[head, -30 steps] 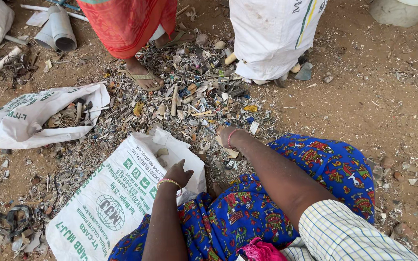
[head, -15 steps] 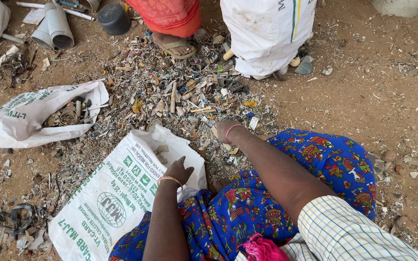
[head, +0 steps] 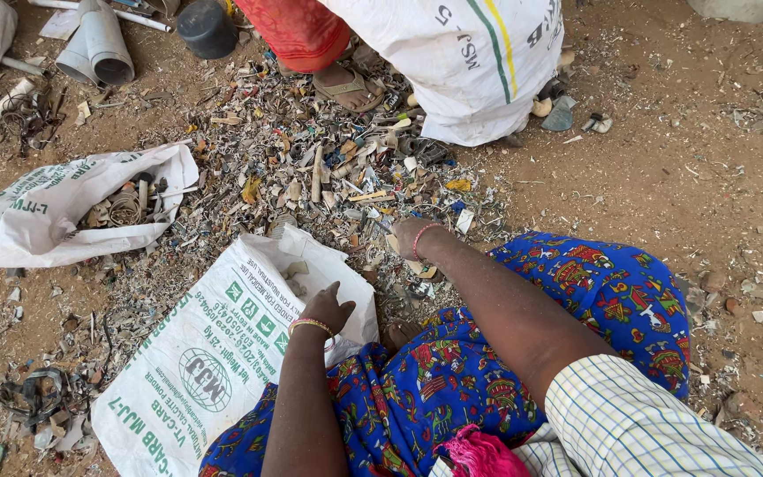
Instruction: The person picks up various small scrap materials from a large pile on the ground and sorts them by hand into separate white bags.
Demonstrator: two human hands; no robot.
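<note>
White woven sack (head: 214,353) with green print lies on the dirt at the person's left knee, mouth open toward the scrap heap. Left hand (head: 328,309) grips the sack's rim, fingers curled over the edge. Right hand (head: 406,237) reaches into the scrap pile (head: 328,168), mostly turned under; whether it has hold of anything cannot be told. A second open sack (head: 46,212) lies farther left. Another person's sandalled foot (head: 346,88) and a full white bag (head: 479,62) stand beyond the pile; grey pipe pieces (head: 99,44) lie at top left.
</note>
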